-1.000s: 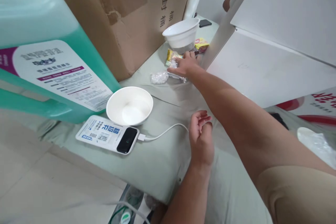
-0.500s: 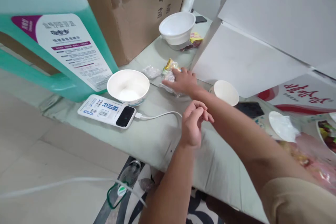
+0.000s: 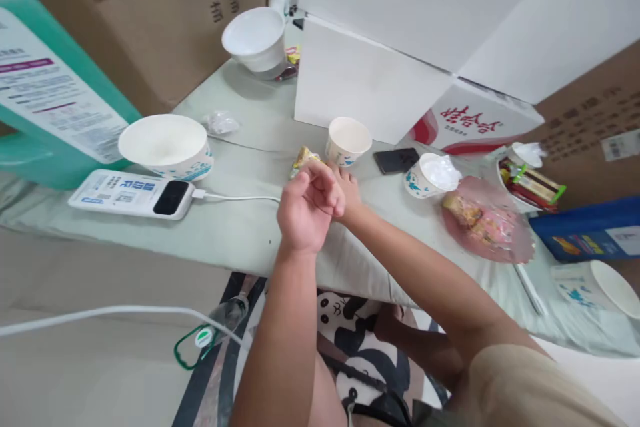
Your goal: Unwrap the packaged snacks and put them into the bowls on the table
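My left hand (image 3: 310,210) is raised over the table's front part, palm turned up. Its fingers are loosely curled, apart from the thumb, with nothing visible in them. Behind it, my right hand (image 3: 347,188) is low at the tabletop, partly covered by the left. Its fingers are bent around a yellow snack packet (image 3: 303,159), which shows beyond the left fingertips; the contact itself is hidden. Just past the right hand stands a white paper cup (image 3: 345,147). A crumpled clear wrapper (image 3: 221,122) lies farther left, near a white paper bowl (image 3: 187,163).
A white power bank (image 3: 117,192) with a cable lies at the front left, beside a green-liquid jug (image 3: 65,93). White boxes (image 3: 370,73) stand behind. Rightward are a phone (image 3: 397,161), a cup (image 3: 430,175), a pink plate (image 3: 523,243) and a blue package (image 3: 590,230).
My view has swung right. The right hand has drawn back toward me with the yellow packet, away from the clear wrapper. My left hand's fingers have loosened from the thumb.
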Action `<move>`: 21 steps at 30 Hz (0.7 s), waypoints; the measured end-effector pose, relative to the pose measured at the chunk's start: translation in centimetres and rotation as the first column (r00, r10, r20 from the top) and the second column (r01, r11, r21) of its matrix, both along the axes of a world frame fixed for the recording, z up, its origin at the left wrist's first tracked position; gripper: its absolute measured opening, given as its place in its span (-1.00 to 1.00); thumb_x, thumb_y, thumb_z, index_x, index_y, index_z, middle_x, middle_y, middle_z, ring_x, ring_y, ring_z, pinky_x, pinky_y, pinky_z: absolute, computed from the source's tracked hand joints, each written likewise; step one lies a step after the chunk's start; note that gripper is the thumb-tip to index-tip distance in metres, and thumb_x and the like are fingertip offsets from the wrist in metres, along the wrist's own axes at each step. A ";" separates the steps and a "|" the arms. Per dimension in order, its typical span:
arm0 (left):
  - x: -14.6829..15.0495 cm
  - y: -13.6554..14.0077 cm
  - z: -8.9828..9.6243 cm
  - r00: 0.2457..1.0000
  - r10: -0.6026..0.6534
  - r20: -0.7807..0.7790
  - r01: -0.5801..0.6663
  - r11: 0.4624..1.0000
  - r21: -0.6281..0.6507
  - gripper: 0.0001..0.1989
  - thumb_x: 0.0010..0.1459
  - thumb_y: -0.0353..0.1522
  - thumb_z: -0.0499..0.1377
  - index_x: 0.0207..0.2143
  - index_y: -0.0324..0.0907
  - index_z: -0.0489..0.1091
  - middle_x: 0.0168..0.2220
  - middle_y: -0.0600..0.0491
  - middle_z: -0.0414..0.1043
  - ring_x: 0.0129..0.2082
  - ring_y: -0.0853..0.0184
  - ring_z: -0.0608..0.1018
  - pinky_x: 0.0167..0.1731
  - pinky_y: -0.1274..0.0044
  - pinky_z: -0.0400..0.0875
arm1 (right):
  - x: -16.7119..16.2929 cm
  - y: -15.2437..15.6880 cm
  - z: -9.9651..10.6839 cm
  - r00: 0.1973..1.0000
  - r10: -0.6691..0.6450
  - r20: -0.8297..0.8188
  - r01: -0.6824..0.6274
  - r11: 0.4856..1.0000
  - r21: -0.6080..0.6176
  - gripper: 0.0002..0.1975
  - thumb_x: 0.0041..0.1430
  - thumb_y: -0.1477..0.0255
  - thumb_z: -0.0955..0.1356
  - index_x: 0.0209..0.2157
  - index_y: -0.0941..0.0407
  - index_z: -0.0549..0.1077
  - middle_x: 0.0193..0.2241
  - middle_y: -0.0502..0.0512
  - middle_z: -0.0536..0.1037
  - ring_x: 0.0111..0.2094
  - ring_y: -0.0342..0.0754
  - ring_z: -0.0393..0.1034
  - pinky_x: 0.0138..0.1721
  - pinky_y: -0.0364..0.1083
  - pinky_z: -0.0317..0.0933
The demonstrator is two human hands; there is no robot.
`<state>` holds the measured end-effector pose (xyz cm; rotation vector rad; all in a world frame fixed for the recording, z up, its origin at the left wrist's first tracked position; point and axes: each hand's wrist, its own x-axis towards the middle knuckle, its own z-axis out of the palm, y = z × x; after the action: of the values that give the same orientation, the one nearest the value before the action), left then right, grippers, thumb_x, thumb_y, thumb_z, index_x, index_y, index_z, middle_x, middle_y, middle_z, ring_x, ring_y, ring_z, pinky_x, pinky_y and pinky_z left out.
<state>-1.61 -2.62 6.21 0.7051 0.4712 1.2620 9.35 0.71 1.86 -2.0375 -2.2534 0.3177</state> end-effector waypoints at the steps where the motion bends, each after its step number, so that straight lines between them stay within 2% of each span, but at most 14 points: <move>1: 0.4 -0.1 0.1 1.000 0.005 -0.019 -0.005 1.000 -0.005 -0.58 0.05 0.06 0.17 -0.52 -0.09 0.31 -0.65 0.14 0.11 -0.66 0.41 0.23 -0.60 0.48 0.20 | 0.8 -1.3 0.1 0.997 -0.073 0.022 0.073 0.997 -0.021 -0.33 0.32 0.03 0.25 0.35 0.06 0.28 0.31 0.41 0.29 0.23 0.44 0.25 0.16 0.32 0.16; 3: 1.3 -0.4 0.2 0.998 -0.014 -0.058 0.014 1.000 -0.005 -0.59 0.06 0.05 0.15 -0.53 -0.08 0.32 -0.66 0.13 0.13 -0.65 0.40 0.26 -0.59 0.48 0.21 | 2.5 -4.1 0.4 0.977 -0.203 0.064 0.206 0.977 -0.051 -0.24 0.25 -0.09 0.28 0.37 -0.03 0.25 0.35 0.35 0.25 0.26 0.41 0.23 0.20 0.29 0.13; 6: 3.0 -0.6 -0.1 0.991 -0.095 -0.090 0.097 0.995 0.022 -0.66 0.07 -0.03 0.17 -0.52 -0.10 0.34 -0.65 0.13 0.17 -0.65 0.40 0.29 -0.58 0.49 0.22 | 5.7 -8.2 0.4 0.949 -0.312 0.050 0.313 0.949 -0.031 -0.15 0.17 -0.22 0.28 0.36 -0.06 0.28 0.36 0.34 0.24 0.28 0.40 0.21 0.22 0.30 0.09; 8: 4.4 -0.7 -0.7 0.978 -0.145 -0.147 0.150 0.988 0.024 -0.72 0.07 -0.10 0.19 -0.50 -0.10 0.35 -0.63 0.13 0.22 -0.64 0.40 0.32 -0.57 0.50 0.23 | 8.3 -10.7 0.1 0.927 -0.373 0.045 0.374 0.927 -0.014 -0.15 0.15 -0.23 0.29 0.33 -0.04 0.32 0.36 0.36 0.25 0.28 0.40 0.21 0.22 0.32 0.08; 10: 5.8 -0.9 -1.4 0.942 -0.171 -0.289 0.186 0.982 0.023 -0.78 0.07 -0.17 0.22 -0.47 -0.11 0.36 -0.60 0.13 0.28 -0.60 0.39 0.37 -0.54 0.52 0.26 | 10.9 -12.7 -0.4 0.904 -0.426 0.035 0.426 0.905 0.005 -0.17 0.14 -0.21 0.32 0.31 -0.03 0.34 0.36 0.38 0.23 0.28 0.41 0.21 0.21 0.33 0.09; 13: 7.9 -1.3 -2.8 0.802 -0.139 -0.580 0.233 0.968 0.089 -0.85 0.06 -0.27 0.25 -0.47 -0.12 0.37 -0.52 0.12 0.37 -0.49 0.39 0.42 -0.43 0.54 0.30 | 14.3 -15.3 -1.5 0.887 -0.462 -0.017 0.461 0.883 0.086 -0.20 0.12 -0.16 0.36 0.24 0.04 0.41 0.39 0.42 0.14 0.35 0.46 0.08 0.23 0.37 0.05; 15: 9.4 -1.7 -3.7 0.672 -0.112 -0.732 0.299 0.945 0.130 -0.86 0.08 -0.28 0.27 -0.46 -0.13 0.40 -0.47 0.10 0.43 -0.44 0.37 0.44 -0.38 0.53 0.31 | 16.0 -17.1 -2.4 0.906 -0.419 -0.066 0.423 0.880 0.215 -0.31 0.16 -0.08 0.34 0.17 0.08 0.46 0.39 0.40 0.11 0.40 0.44 -0.03 0.28 0.39 -0.05; 16: 10.1 -2.0 -4.1 0.606 -0.114 -0.787 0.343 0.930 0.129 -0.85 0.08 -0.26 0.29 -0.43 -0.13 0.43 -0.43 0.08 0.47 -0.42 0.35 0.45 -0.36 0.52 0.31 | 16.6 -18.0 -2.8 0.922 -0.377 -0.091 0.386 0.875 0.291 -0.39 0.21 -0.03 0.32 0.12 0.08 0.48 0.36 0.37 0.16 0.40 0.41 -0.02 0.30 0.38 -0.09; 19: 11.8 -3.0 -4.9 0.421 -0.150 -0.895 0.478 0.875 0.078 -0.74 0.03 -0.16 0.36 -0.31 -0.12 0.50 -0.30 0.00 0.57 -0.35 0.25 0.51 -0.32 0.47 0.33 | 17.8 -20.7 -3.8 0.948 -0.276 -0.155 0.317 0.840 0.441 -0.60 0.29 0.14 0.25 -0.04 0.06 0.53 0.12 0.30 0.42 0.22 0.27 0.27 0.23 0.29 0.05; 21: 12.7 -3.7 -5.1 0.325 -0.124 -0.938 0.532 0.844 0.073 -0.67 -0.06 -0.15 0.43 -0.29 -0.11 0.49 -0.28 -0.03 0.58 -0.32 0.18 0.53 -0.31 0.45 0.33 | 18.0 -21.8 -4.3 0.943 -0.260 -0.206 0.324 0.854 0.407 -0.67 0.30 0.20 0.26 -0.09 0.07 0.53 -0.07 0.26 0.50 0.02 0.19 0.39 0.09 0.20 0.19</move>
<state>11.14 -6.30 1.10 1.7863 0.9335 0.4069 27.38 -21.12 -2.40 -1.9909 -1.6971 -0.0635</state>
